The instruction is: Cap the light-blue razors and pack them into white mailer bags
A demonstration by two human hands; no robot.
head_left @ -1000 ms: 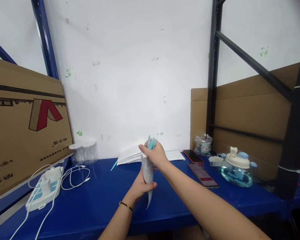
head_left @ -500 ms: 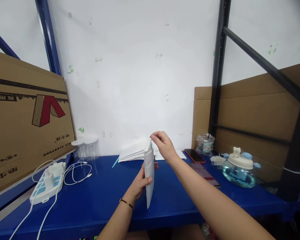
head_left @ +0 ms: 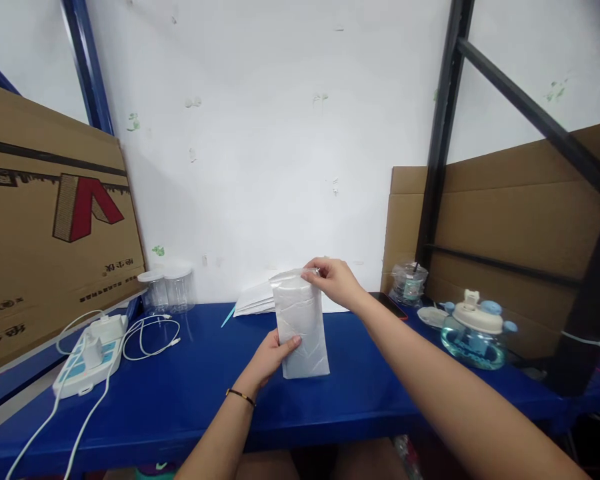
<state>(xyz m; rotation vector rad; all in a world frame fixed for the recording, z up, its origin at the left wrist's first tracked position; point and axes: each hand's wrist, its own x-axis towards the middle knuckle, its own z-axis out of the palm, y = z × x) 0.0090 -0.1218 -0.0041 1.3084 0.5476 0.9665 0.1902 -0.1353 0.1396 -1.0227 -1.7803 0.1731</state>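
Upright above the blue table, a whitish padded pouch (head_left: 303,320) faces me, its clear plastic edge at the top. My left hand (head_left: 275,353) grips its lower left side, thumb across the front and the other fingers hidden behind. At the upper right corner, my right hand (head_left: 333,280) pinches the pouch's top edge. What the pouch contains, if anything, cannot be made out. Behind it, a stack of white envelopes or folded sheets (head_left: 253,300) lies against the wall, partly covered by the pouch.
On the left of the blue table (head_left: 195,400) are a power strip (head_left: 87,360) with white cables and two clear lidded jars (head_left: 166,291). To the right stand a teal-liquid bottle (head_left: 475,333), a plastic-wrapped cup (head_left: 409,285) and a phone (head_left: 393,307). A cardboard box (head_left: 45,267) borders the left.
The pouch has turned from edge-on to showing its broad face. My left hand turned with it, and my right hand keeps pinching the top. The view shifted slightly.
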